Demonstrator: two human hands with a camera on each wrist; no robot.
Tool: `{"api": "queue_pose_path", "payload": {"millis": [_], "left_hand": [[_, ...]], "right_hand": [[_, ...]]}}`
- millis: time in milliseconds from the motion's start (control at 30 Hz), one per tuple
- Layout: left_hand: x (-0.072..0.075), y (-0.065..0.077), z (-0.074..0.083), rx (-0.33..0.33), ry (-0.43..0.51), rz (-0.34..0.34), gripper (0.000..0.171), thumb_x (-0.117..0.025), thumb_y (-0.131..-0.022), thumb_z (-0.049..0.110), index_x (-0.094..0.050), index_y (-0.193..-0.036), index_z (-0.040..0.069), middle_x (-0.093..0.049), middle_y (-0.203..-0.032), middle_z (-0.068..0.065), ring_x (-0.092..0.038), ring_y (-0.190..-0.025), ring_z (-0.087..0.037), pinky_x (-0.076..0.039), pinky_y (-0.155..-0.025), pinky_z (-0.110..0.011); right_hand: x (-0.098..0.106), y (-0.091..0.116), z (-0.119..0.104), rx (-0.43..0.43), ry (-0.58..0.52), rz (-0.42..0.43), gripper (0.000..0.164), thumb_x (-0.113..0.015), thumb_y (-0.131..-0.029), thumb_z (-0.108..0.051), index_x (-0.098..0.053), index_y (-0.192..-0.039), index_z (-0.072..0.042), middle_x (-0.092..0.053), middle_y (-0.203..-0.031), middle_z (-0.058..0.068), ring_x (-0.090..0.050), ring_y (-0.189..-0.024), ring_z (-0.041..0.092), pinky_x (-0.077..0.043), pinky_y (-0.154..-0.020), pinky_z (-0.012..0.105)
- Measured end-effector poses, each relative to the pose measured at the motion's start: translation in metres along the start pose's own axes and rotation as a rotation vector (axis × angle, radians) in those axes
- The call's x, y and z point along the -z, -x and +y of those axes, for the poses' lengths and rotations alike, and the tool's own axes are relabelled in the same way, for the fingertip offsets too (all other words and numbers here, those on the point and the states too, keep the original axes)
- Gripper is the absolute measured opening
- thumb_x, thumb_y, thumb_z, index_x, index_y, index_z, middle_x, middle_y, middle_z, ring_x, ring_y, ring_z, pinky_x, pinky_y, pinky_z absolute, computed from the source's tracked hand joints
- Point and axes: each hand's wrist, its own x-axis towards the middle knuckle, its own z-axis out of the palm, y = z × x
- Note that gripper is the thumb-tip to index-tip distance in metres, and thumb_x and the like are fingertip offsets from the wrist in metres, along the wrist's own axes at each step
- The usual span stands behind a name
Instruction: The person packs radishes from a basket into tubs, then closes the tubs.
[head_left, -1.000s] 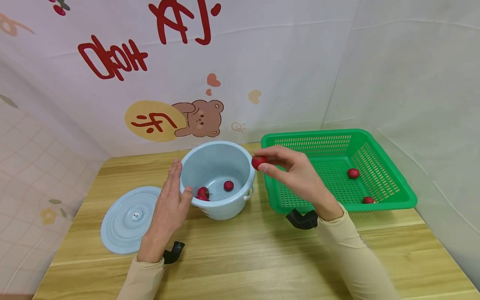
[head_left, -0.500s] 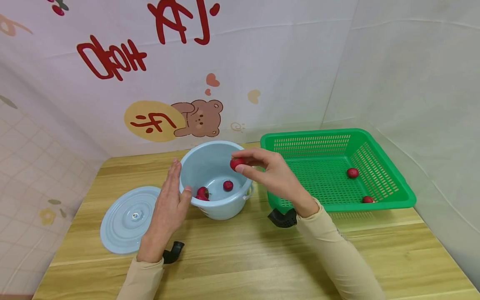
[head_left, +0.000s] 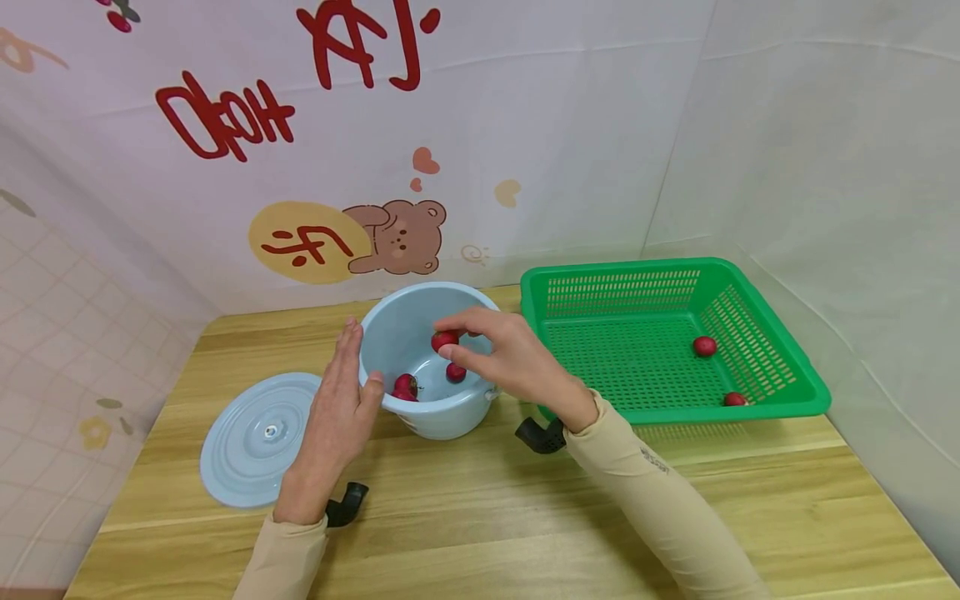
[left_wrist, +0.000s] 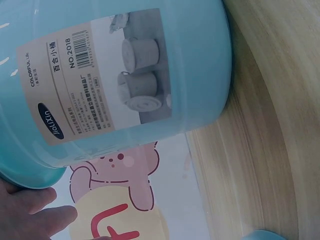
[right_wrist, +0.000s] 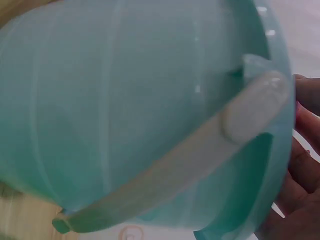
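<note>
My right hand [head_left: 506,354] reaches over the right rim of a light blue plastic bucket [head_left: 450,421] and pinches a small round red fruit [head_left: 444,340] between thumb and fingertips, inside the opening. Below it, more red fruits [head_left: 405,383] lie on the bucket's floor, one at the right [head_left: 455,372]. With fingers straight, my left hand [head_left: 341,408] rests against the bucket's left rim. In the left wrist view, its fingers [left_wrist: 50,220] are right at the rim beside the labelled wall. The bucket wall and its pale handle [right_wrist: 185,165] hide the held fruit in the right wrist view almost entirely.
To the right stands a green mesh basket [head_left: 750,414], with two red fruits [head_left: 705,346] visible in it. A round light blue lid [head_left: 247,450] lies on the wooden table [head_left: 480,517] at the left. A printed cloth [head_left: 570,150] hangs behind.
My right hand has moved left and down with the red fruit, from beside the basket to inside the bucket's opening. My left hand has stayed at the rim.
</note>
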Motion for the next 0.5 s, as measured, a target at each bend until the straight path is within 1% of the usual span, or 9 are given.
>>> {"api": "queue_pose_path", "payload": {"millis": [100, 167, 267, 433, 500], "left_hand": [[-0.0001, -0.0003, 0.0000, 0.002, -0.004, -0.003, 0.068, -0.046, -0.107, 0.027, -0.020, -0.165, 0.003, -0.016, -0.173, -0.009, -0.017, -0.158, -0.033, -0.023, -0.121, -0.062], [-0.0002, -0.0005, 0.0000, 0.002, -0.007, -0.006, 0.068, -0.045, -0.107, 0.028, -0.019, -0.165, 0.004, -0.016, -0.173, -0.009, -0.017, -0.158, -0.033, -0.023, -0.121, -0.062], [0.0002, -0.0008, 0.0006, -0.003, -0.008, -0.008, 0.068, -0.043, -0.108, 0.031, -0.019, -0.165, 0.003, -0.016, -0.173, -0.010, -0.018, -0.157, -0.033, -0.024, -0.121, -0.062], [0.0004, -0.0004, 0.0006, -0.003, -0.010, -0.008, 0.068, -0.042, -0.109, 0.034, -0.020, -0.165, 0.003, -0.016, -0.173, -0.011, -0.018, -0.157, -0.034, -0.024, -0.120, -0.063], [0.0002, 0.0000, 0.0004, -0.004, -0.012, -0.005, 0.068, -0.042, -0.109, 0.035, -0.020, -0.165, 0.003, -0.017, -0.172, -0.011, -0.018, -0.157, -0.034, -0.025, -0.120, -0.064]], "right_hand": [[-0.0034, -0.0022, 0.0020, 0.019, 0.050, -0.026, 0.030, -0.077, -0.094, -0.013, -0.074, -0.123, -0.007, -0.074, -0.110, -0.003, -0.066, -0.102, 0.006, -0.054, -0.094, 0.029], [-0.0054, -0.0034, 0.0030, 0.017, 0.089, -0.052, 0.029, -0.078, -0.094, -0.014, -0.074, -0.122, -0.008, -0.073, -0.108, -0.004, -0.065, -0.100, 0.005, -0.053, -0.094, 0.025], [-0.0080, -0.0052, 0.0035, 0.007, 0.158, -0.095, 0.026, -0.077, -0.095, -0.017, -0.075, -0.121, -0.010, -0.072, -0.106, -0.005, -0.063, -0.098, 0.005, -0.052, -0.092, 0.023], [-0.0105, -0.0086, 0.0016, -0.014, 0.296, -0.180, 0.028, -0.074, -0.098, -0.021, -0.074, -0.123, -0.010, -0.072, -0.110, -0.003, -0.064, -0.103, 0.011, -0.052, -0.094, 0.027], [-0.0109, -0.0095, 0.0004, -0.029, 0.332, -0.209, 0.030, -0.073, -0.098, -0.022, -0.073, -0.125, -0.010, -0.073, -0.114, -0.003, -0.065, -0.107, 0.013, -0.052, -0.096, 0.029]]}}
